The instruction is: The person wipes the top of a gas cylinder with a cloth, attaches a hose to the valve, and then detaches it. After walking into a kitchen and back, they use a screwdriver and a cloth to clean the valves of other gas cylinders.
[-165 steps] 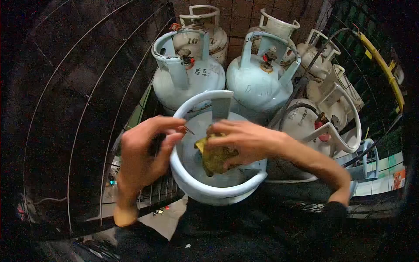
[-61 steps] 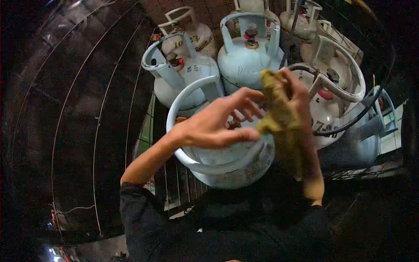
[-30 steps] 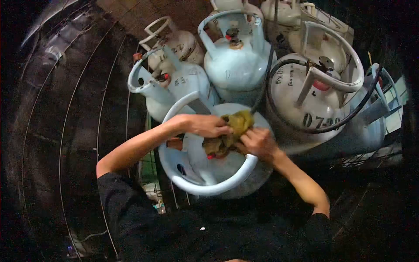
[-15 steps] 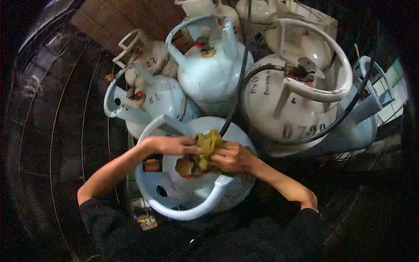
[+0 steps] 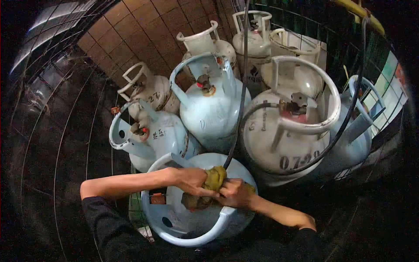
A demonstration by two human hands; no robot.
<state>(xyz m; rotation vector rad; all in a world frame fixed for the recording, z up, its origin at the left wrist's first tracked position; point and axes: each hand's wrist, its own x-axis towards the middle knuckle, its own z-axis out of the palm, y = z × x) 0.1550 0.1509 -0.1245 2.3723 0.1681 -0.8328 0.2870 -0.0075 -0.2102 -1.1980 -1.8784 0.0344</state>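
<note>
A light blue gas cylinder (image 5: 187,241) with a round collar stands right in front of me. Inside its collar, my left hand (image 5: 192,180) and my right hand (image 5: 235,193) press close together around a yellow-green cloth (image 5: 214,178). Both have their fingers closed on it. The cloth is bunched at the lower end of a black hose (image 5: 239,131), over the cylinder's valve. A brown, dirty piece (image 5: 192,201) shows just below my left hand. My fingers and the cloth hide the joint between hose and valve.
Beyond are a pale blue cylinder (image 5: 214,109), a smaller blue one (image 5: 168,135) at left, and a large white one (image 5: 283,146) at right, with another hose (image 5: 345,131) curving past it. More cylinders stand behind, near wire mesh (image 5: 144,30). A yellow pipe (image 5: 360,14) crosses the upper right.
The view has tilted up, so the cylinders sit lower and more of the back shows. My left hand has come in closer over the cloth, against my right hand.
</note>
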